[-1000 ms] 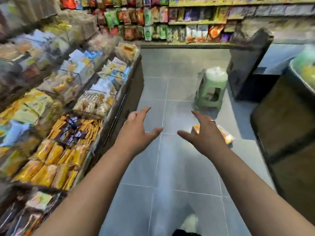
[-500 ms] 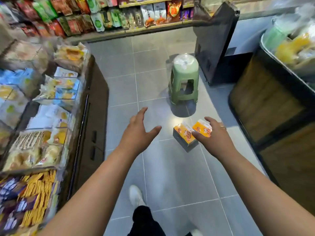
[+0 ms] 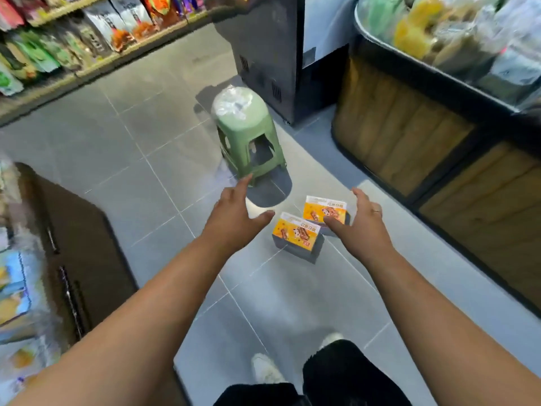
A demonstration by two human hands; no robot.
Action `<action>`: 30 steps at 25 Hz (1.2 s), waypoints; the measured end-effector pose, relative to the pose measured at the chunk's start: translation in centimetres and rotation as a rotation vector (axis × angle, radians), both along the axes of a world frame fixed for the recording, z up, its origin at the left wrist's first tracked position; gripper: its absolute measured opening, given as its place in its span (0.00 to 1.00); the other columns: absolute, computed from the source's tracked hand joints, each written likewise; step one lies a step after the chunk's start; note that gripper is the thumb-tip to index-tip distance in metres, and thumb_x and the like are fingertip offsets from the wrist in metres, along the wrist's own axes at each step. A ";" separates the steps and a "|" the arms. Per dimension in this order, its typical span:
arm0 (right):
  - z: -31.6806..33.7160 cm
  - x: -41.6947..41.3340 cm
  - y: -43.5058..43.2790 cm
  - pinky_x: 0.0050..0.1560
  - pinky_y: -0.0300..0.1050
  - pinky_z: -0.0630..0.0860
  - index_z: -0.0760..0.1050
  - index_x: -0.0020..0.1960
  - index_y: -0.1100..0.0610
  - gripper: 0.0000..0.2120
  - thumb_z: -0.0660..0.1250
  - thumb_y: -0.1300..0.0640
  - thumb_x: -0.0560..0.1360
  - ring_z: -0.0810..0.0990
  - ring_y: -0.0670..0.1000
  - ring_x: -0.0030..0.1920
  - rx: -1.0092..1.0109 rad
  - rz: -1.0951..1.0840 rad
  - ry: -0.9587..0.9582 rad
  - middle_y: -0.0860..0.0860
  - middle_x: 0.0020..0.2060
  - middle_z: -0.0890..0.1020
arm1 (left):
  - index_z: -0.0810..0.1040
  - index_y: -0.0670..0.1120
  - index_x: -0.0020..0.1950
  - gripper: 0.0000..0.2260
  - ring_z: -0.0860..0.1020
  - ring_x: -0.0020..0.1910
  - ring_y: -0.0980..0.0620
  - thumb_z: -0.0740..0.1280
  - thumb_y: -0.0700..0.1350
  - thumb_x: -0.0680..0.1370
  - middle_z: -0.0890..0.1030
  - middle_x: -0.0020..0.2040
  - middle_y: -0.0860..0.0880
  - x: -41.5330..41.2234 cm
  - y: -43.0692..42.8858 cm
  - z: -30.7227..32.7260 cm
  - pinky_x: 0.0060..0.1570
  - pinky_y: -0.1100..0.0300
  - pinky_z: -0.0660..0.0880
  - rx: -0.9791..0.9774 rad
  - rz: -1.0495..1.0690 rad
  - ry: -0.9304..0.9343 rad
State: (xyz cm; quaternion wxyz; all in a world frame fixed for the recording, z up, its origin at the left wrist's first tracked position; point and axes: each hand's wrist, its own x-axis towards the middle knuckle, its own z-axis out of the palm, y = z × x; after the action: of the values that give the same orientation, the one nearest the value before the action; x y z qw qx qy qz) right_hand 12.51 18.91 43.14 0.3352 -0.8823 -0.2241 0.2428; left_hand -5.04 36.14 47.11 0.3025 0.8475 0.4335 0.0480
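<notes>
Nearest to you, your black trousers (image 3: 345,373) and one white shoe (image 3: 266,369) show above the grey tiled floor (image 3: 146,177). Both your arms stretch forward and down. Your left hand (image 3: 234,218) is released, fingers spread and thumb out, holding nothing. Your right hand (image 3: 363,227), with a ring (image 3: 376,211) on one finger, is spread wide in the same way. Its thumb lies across the farther orange snack box (image 3: 322,208) in this view, but you cannot tell whether it touches. The nearer orange snack box (image 3: 294,232) sits just beside that one. Both boxes are on the floor, between your hands. Just beyond them stands a green plastic stool (image 3: 248,136), upright, its seat under clear wrap. Farther right are a wooden-fronted display bin (image 3: 409,127) and a dark cabinet (image 3: 269,54). Shelves of snack bags (image 3: 87,33) line the back.
</notes>
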 end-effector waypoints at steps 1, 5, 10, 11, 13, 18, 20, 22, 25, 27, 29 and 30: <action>-0.8 0.5 0.8 0.63 0.49 0.68 0.53 0.77 0.48 0.43 0.74 0.46 0.71 0.69 0.57 0.68 -0.009 -0.028 0.002 0.57 0.72 0.62 | 0.54 0.54 0.78 0.38 0.67 0.69 0.42 0.70 0.58 0.74 0.64 0.71 0.43 1.2 1.4 -0.8 0.67 0.51 0.65 -0.005 -0.020 0.006; -4.9 3.8 5.0 0.64 0.52 0.68 0.48 0.78 0.45 0.45 0.73 0.45 0.71 0.65 0.58 0.71 -0.023 -0.085 -0.010 0.56 0.75 0.59 | 0.51 0.56 0.78 0.40 0.67 0.69 0.41 0.71 0.57 0.73 0.61 0.72 0.41 6.1 6.5 -5.4 0.66 0.50 0.66 -0.011 -0.032 -0.031; -12.0 7.2 9.4 0.64 0.54 0.68 0.48 0.77 0.43 0.45 0.74 0.45 0.71 0.64 0.59 0.72 -0.077 -0.147 0.018 0.56 0.75 0.57 | 0.48 0.59 0.78 0.41 0.66 0.69 0.40 0.70 0.60 0.73 0.61 0.73 0.42 10.8 10.9 -13.9 0.66 0.46 0.68 -0.018 -0.101 0.019; -14.0 7.7 10.1 0.64 0.54 0.69 0.48 0.77 0.43 0.45 0.74 0.44 0.70 0.64 0.59 0.71 -0.079 -0.166 0.023 0.56 0.75 0.57 | 0.48 0.59 0.78 0.41 0.66 0.69 0.41 0.70 0.60 0.73 0.61 0.73 0.42 11.8 11.7 -16.0 0.66 0.47 0.68 -0.021 -0.117 0.013; -18.6 8.0 11.1 0.63 0.54 0.70 0.49 0.77 0.43 0.45 0.74 0.44 0.70 0.66 0.59 0.71 -0.097 -0.206 0.038 0.55 0.74 0.58 | 0.49 0.58 0.78 0.41 0.66 0.69 0.42 0.70 0.59 0.73 0.61 0.73 0.43 13.3 13.0 -20.5 0.65 0.48 0.68 -0.023 -0.149 0.014; -32.8 7.5 13.2 0.63 0.58 0.72 0.47 0.77 0.40 0.47 0.73 0.41 0.69 0.65 0.60 0.71 -0.130 -0.281 0.073 0.56 0.74 0.58 | 0.50 0.59 0.78 0.41 0.66 0.70 0.43 0.71 0.58 0.73 0.63 0.73 0.44 15.7 15.6 -34.2 0.64 0.51 0.68 -0.021 -0.232 0.022; -39.6 7.2 14.2 0.63 0.58 0.72 0.46 0.77 0.41 0.47 0.72 0.39 0.69 0.65 0.62 0.71 -0.183 -0.300 0.091 0.57 0.74 0.57 | 0.49 0.60 0.78 0.42 0.67 0.69 0.42 0.72 0.58 0.72 0.64 0.72 0.43 15.9 16.3 -41.1 0.63 0.50 0.69 -0.051 -0.243 0.050; -46.4 7.2 15.3 0.63 0.58 0.71 0.46 0.77 0.42 0.48 0.72 0.38 0.68 0.63 0.62 0.72 -0.229 -0.296 0.108 0.58 0.75 0.56 | 0.48 0.62 0.78 0.43 0.66 0.69 0.41 0.72 0.59 0.72 0.63 0.72 0.42 15.8 16.9 -48.2 0.63 0.48 0.69 -0.080 -0.236 0.104; -56.8 7.3 16.3 0.65 0.58 0.68 0.45 0.77 0.41 0.49 0.74 0.38 0.67 0.60 0.64 0.73 -0.341 -0.242 0.129 0.61 0.75 0.54 | 0.47 0.64 0.77 0.43 0.64 0.70 0.39 0.71 0.61 0.71 0.60 0.74 0.41 15.5 17.1 -59.1 0.63 0.46 0.69 -0.113 -0.206 0.175; -62.4 8.0 16.6 0.67 0.59 0.66 0.44 0.77 0.40 0.50 0.74 0.37 0.67 0.60 0.66 0.73 -0.391 -0.249 0.164 0.62 0.75 0.52 | 0.47 0.63 0.77 0.42 0.61 0.72 0.38 0.71 0.62 0.71 0.58 0.74 0.40 15.6 17.5 -64.9 0.65 0.44 0.67 -0.123 -0.212 0.205; -68.2 8.7 17.0 0.67 0.58 0.65 0.42 0.77 0.40 0.52 0.73 0.35 0.66 0.60 0.66 0.72 -0.421 -0.271 0.190 0.63 0.75 0.52 | 0.47 0.63 0.77 0.43 0.58 0.73 0.37 0.70 0.63 0.71 0.56 0.75 0.39 16.1 17.8 -70.5 0.67 0.43 0.65 -0.127 -0.227 0.245; -70.6 8.9 17.4 0.67 0.58 0.65 0.42 0.77 0.40 0.52 0.73 0.34 0.66 0.60 0.65 0.72 -0.414 -0.270 0.191 0.62 0.75 0.52 | 0.46 0.63 0.77 0.43 0.58 0.73 0.36 0.70 0.64 0.71 0.56 0.75 0.39 16.6 18.1 -72.8 0.67 0.43 0.64 -0.129 -0.227 0.271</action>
State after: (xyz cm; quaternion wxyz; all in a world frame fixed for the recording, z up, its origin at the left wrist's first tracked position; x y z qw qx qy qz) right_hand 21.40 36.32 -27.45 0.1965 -0.9270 -0.0171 0.3189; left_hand 11.52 54.27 -25.67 0.2986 0.8685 0.3742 -0.1289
